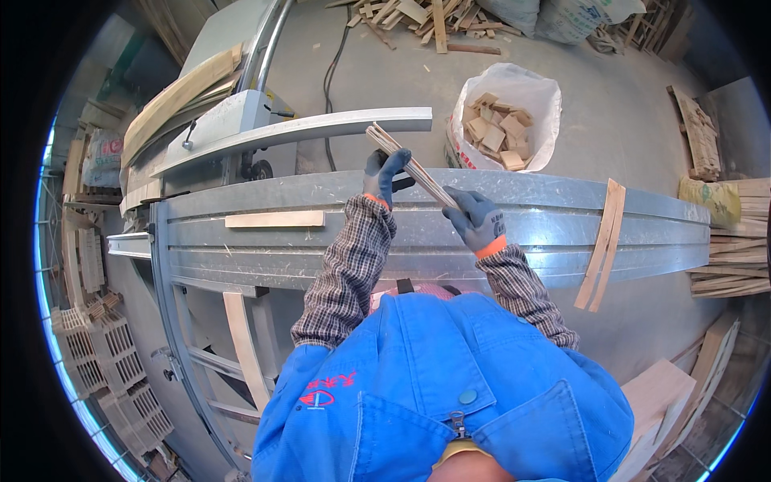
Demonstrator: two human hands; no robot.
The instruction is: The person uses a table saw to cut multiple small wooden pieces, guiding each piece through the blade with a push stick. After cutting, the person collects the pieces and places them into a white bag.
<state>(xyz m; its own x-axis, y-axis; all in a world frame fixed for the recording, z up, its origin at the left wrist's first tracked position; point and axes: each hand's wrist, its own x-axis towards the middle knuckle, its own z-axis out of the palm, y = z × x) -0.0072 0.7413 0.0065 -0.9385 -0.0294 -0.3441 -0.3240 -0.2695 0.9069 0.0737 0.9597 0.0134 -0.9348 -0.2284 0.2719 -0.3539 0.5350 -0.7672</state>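
Note:
A bundle of thin wooden strips (426, 178) slants between my two gloved hands, above the metal sliding table (530, 195). My left hand (386, 172) closes round its upper left part, near the end by the aluminium fence (321, 130). At its lower right end, my right hand (475, 217) grips the strips with thumb and fingers. Both gloves are grey with orange cuffs. A short flat wooden strip (275, 219) lies on the table to the left. Two longer strips (601, 245) lie across the table at the right, overhanging its near edge.
Beyond the table stands a white sack (554, 104) holding cut wood pieces (498, 128). Scrap wood (414, 16) is heaped on the far floor, with a black cable (329, 80) nearby. Stacked boards (731, 233) stand at the right; plastic pallets (112, 353) are at the left.

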